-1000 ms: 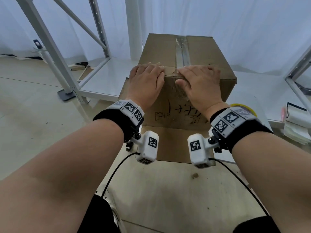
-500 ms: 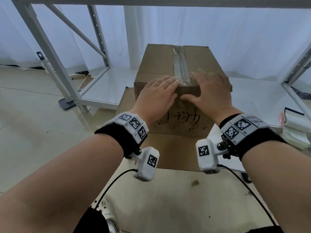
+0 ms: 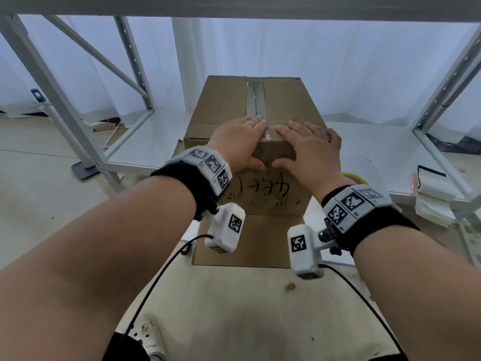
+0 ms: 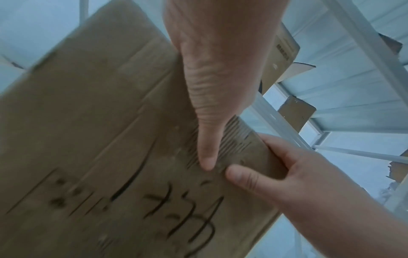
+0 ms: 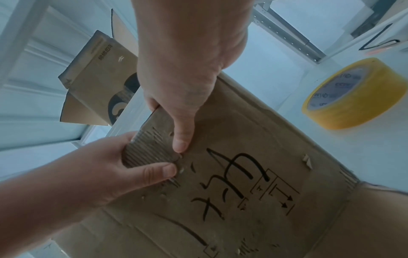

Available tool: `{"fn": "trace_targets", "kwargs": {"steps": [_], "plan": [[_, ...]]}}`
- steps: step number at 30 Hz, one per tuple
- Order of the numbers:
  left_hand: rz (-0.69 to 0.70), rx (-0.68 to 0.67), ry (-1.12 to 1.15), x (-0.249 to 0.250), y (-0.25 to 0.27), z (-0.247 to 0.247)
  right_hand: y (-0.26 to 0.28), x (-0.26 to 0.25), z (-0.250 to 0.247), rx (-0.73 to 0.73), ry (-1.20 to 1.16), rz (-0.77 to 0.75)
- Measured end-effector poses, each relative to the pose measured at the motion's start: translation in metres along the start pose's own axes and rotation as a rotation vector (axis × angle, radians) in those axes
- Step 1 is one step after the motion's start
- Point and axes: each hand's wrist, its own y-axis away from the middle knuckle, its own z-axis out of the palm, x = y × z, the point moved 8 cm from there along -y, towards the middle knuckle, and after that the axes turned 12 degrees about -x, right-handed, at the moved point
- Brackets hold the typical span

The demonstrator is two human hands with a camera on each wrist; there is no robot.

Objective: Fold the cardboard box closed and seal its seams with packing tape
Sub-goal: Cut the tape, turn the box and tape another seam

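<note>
Thumbs now lower on box [image 3: 223,105] front, 2 hands [image 3: 276,144] flat, pressing tape [image 3: 256,100], white shelf [image 3: 145,142]

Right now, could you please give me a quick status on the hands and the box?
Left hand and right hand flat, pressing tape end over box front edge. Top seam taped. Tape roll aside, nothing obstructing.

Brown cardboard box [image 3: 223,108] bears black handwritten marks; tape roll [image 5: 351,94] is yellow; wrist bands [image 3: 208,165] carry black-and-white square patterns.
</note>
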Motion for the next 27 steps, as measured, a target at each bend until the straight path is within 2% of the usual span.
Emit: {"fn": "trace_targets", "kwargs": {"steps": [4,6,8,10,12,13,15,17,18,19,21,24,27], "plan": [[0.078,0.27,0.054,0.008,0.035,0.006,0.004,-0.001,0.002,0.009,-0.032,-0.018],[0.147,0.364,0.211,0.002,0.05,0.001,0.009,0.0,-0.002,0.064,-0.103,-0.055],[0.152,0.446,0.378,-0.011,0.064,-0.005,0.015,0.006,-0.011,0.162,-0.26,-0.099],[0.016,0.58,0.467,-0.036,0.075,-0.008,0.02,0.023,-0.014,0.219,-0.496,-0.045],[-0.269,0.674,0.596,-0.076,0.085,0.005,0.023,0.045,0.003,0.145,-0.872,0.164],[-0.426,0.669,0.739,-0.096,0.09,0.02,0.024,0.05,0.019,0.058,-1.075,0.276],[-0.648,0.492,1.251,-0.116,0.094,0.072,0.028,0.052,0.046,-0.095,-1.324,0.414],[-0.724,0.232,1.749,-0.102,0.092,0.131,0.029,0.055,0.064,-0.153,-1.425,0.437],[-0.704,0.128,1.839,-0.09,0.093,0.147,0.03,0.055,0.07,-0.166,-1.44,0.434],[-0.666,0.044,1.835,-0.081,0.092,0.158,0.031,0.054,0.078,-0.186,-1.44,0.43],[-0.62,-0.014,1.776,-0.074,0.088,0.172,0.031,0.05,0.091,-0.203,-1.423,0.419],[-0.634,-0.005,1.827,-0.077,0.084,0.166,0.026,0.05,0.085,-0.111,-1.464,0.421],[-0.622,-0.005,1.858,-0.08,0.084,0.131,0.016,0.046,0.055,0.03,-1.586,0.364]]}}
